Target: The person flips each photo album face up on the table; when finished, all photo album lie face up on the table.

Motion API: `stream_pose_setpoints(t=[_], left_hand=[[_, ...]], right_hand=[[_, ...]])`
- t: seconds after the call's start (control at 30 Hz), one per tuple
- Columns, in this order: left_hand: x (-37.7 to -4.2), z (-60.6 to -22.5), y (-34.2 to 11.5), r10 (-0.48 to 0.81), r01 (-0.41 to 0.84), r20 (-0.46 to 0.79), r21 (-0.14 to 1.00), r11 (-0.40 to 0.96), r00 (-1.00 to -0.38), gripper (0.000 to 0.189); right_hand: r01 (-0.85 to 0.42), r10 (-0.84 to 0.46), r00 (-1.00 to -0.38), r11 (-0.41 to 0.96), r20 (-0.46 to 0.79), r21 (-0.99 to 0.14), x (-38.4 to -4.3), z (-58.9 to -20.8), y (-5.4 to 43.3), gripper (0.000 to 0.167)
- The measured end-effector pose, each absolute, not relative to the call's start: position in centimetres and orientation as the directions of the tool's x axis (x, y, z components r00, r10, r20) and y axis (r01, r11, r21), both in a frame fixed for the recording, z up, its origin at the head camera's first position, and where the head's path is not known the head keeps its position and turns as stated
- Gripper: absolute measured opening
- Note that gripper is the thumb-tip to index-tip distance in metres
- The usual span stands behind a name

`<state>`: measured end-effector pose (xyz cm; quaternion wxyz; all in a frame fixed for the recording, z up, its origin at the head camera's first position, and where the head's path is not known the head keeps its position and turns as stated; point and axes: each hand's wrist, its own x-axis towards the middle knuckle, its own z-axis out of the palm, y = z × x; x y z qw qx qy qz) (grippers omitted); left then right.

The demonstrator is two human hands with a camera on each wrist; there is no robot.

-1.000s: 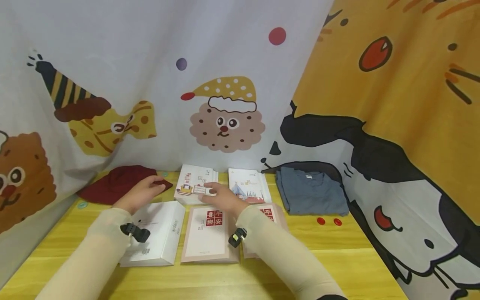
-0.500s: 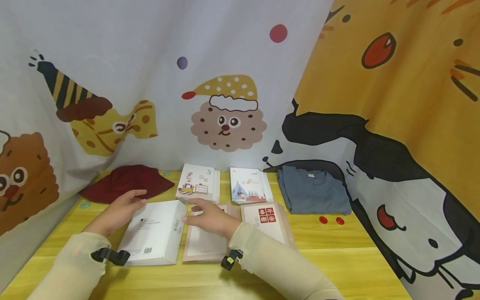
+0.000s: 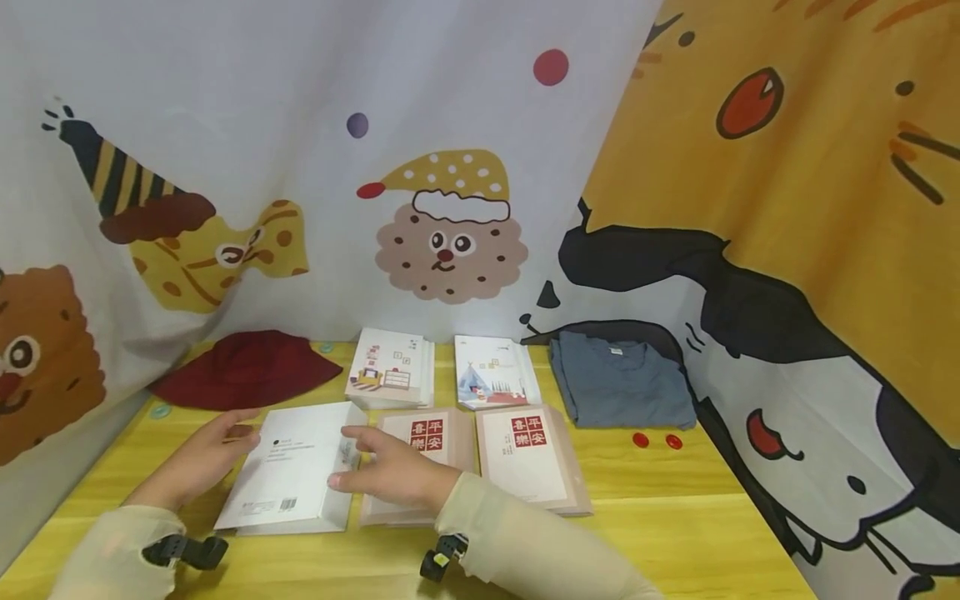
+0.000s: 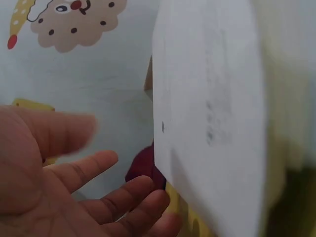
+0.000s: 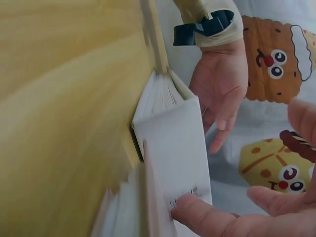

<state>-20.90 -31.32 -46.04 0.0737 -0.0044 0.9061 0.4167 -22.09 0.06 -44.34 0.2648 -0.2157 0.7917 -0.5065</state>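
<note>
A thick white book (image 3: 288, 467) lies on the yellow wood-grain table (image 3: 300, 575), front left in the head view. My left hand (image 3: 191, 458) is beside its left edge, with the fingers loosely extended. In the left wrist view, the left fingers (image 4: 143, 190) reach along the white cover (image 4: 212, 113) and grip nothing. On the other side, my right hand (image 3: 405, 475) has its thumb and index finger spread at the spine. One right fingertip (image 5: 190, 205) overlaps the print on that spine (image 5: 173, 158) in the right wrist view. Two pale pink booklets (image 3: 429, 433) with red squares lie to the right.
Behind them stand two stacks of illustrated white books, a left stack (image 3: 386, 358) and a right stack (image 3: 491, 367). A dark red hat (image 3: 251, 367) lies back left, a folded blue-grey shirt (image 3: 622, 379) back right. Two red discs (image 3: 641, 440) lie before the shirt. A printed curtain (image 3: 300, 83) hangs behind.
Both hands have come back toward me and to the left, from near the rear book stack and hat to either side of the white book. The other items stay put.
</note>
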Motion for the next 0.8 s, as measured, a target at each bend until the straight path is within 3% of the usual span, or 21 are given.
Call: stream_pose_setpoints(t=[0.23,0.53,0.8], left_hand=[[-20.3,-46.6,-32.2,0.117,-0.161,-0.260,0.832,0.531,-0.958,0.062],[-19.7,-45.9,-31.7,0.130,-0.312,-0.422,0.813,0.491,-0.897,0.063],[-19.4,-46.5,-31.7,0.124,-0.360,-0.433,0.851,0.383,-0.893,0.064]], right_hand=[[-0.036,-0.638,-0.744,0.335,-0.199,-0.941,-21.1,-44.5,-0.6,0.080],[0.001,-0.626,-0.749,0.329,-0.218,-0.944,-21.3,-45.1,-0.8,0.083],[-0.027,-0.612,-0.758,0.376,-0.227,-0.926,-21.4,-44.8,-1.0,0.082]])
